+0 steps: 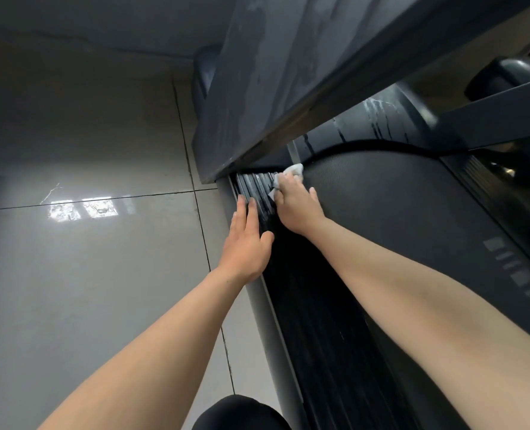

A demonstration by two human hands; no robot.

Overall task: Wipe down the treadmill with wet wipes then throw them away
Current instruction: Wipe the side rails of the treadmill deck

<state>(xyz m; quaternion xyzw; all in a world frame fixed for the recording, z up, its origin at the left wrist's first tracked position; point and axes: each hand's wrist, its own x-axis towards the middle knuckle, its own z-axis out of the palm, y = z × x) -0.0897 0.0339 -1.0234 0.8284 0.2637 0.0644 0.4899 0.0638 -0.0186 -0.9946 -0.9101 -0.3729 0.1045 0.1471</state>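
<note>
My right grip (298, 206) closes on a wet wipe (290, 173) at the treadmill's ribbed side rail (307, 305); my left grip (246, 240), at 8 o'clock, lies open, empty.

The right hand (294, 206) covers most of the wet wipe (290, 175), the treadmill (381, 212) runs off the right edge, and both forearms are cropped below.

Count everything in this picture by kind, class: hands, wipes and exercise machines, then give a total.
Hands: 2, the left hand and the right hand
Wipes: 1, the white wipe
Machines: 1, the treadmill
Total: 4
</note>
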